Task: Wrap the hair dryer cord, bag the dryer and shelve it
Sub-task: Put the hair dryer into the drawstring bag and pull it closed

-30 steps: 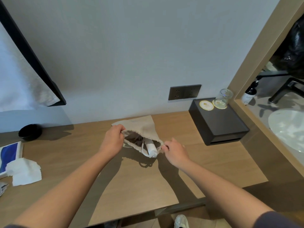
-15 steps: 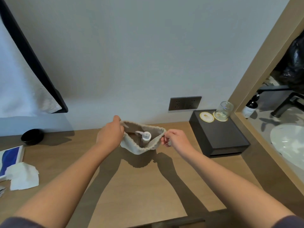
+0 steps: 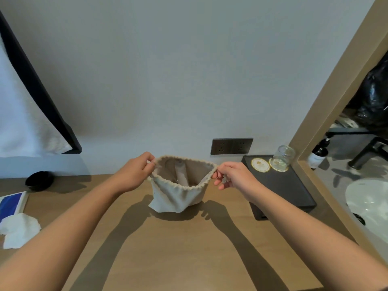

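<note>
A beige drawstring bag (image 3: 178,196) hangs upright over the wooden counter (image 3: 178,248), its mouth stretched wide. Inside stands the hair dryer (image 3: 181,174), only its pale handle showing; the cord is hidden. My left hand (image 3: 134,173) pinches the left side of the bag's rim. My right hand (image 3: 233,175) pinches the right side, with a bit of drawstring between its fingers. The bag's bottom touches or nearly touches the counter.
A black box (image 3: 289,192) sits right of the bag, with a glass (image 3: 282,157) and coasters on it. A wall socket (image 3: 231,145) is behind. Tissues (image 3: 19,229) and a small black bowl (image 3: 38,181) lie at the left. A sink (image 3: 371,200) is far right.
Both hands have lifted the bag off the counter and pulled its mouth open wider. The dryer has sunk deeper inside and now stands upright.
</note>
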The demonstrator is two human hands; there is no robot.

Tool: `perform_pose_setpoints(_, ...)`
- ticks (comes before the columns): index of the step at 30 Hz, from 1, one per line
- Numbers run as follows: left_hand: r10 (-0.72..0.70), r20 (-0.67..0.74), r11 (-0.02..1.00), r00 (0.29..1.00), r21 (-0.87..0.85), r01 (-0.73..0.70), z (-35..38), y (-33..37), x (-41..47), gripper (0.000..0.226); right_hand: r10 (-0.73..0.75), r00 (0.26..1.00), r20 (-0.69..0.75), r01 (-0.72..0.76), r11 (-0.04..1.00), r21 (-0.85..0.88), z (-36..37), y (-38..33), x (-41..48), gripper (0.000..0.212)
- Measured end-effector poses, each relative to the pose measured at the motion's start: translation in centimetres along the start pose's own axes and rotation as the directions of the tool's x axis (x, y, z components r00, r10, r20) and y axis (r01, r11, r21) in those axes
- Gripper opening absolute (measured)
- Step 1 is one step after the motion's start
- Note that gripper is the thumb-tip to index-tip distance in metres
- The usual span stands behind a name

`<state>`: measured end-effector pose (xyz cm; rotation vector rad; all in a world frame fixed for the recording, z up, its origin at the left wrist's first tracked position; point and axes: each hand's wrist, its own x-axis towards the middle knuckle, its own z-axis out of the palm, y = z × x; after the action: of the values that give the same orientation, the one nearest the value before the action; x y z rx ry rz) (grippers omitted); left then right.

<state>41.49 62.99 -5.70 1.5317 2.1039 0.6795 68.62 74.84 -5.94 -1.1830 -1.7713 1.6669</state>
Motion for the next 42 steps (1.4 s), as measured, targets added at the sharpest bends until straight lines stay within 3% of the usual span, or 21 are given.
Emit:
perform_pose_setpoints(4,-0.012,0.080,0.992,0.997,0.129,0.002,-0.7,0.3,-0.3,0.019,-0.010,0.999,0.038,0.009,1.000,0.009,-1.0,-0.4,0.7,0.034)
perform_pose_setpoints(10,-0.117,0.142,0.943,0.983,0.328,0.065,-1.4,1.1,-0.9,0.044,-0.022,0.995,0.096,0.026,0.999,-0.046,-2.6,-0.5,1.6,0.032)
perform_pose_setpoints(14,-0.124,0.021,0.986,0.992,0.119,0.121,-0.8,1.5,-1.6,0.034,-0.065,0.992,0.106,0.089,0.968,-0.235,-3.6,-0.4,1.7,0.030)
perform_pose_setpoints(17,-0.182,-0.065,0.974,0.981,-0.149,0.170,0.3,1.7,-2.4,0.033,-0.065,0.993,0.102,0.087,0.969,-0.233,-4.5,-0.5,1.9,0.032)
perform_pose_setpoints(21,-0.338,-0.161,0.845,0.927,-0.485,0.223,1.8,1.7,-2.7,0.029,-0.084,0.995,0.057,0.095,0.963,-0.253,-5.7,-0.6,2.1,0.029)
perform_pose_setpoints(26,-0.483,-0.177,0.671,0.858,-0.704,0.233,1.7,1.2,-2.7,0.022,-0.147,0.989,-0.003,0.140,0.949,-0.284,-6.4,-0.9,2.5,0.028)
perform_pose_setpoints(42,-0.475,-0.288,0.652,0.831,-0.750,0.112,-2.0,-1.2,-1.8,0.028,-0.111,0.948,-0.299,0.071,0.988,-0.139,-8.2,-0.6,2.7,0.031)
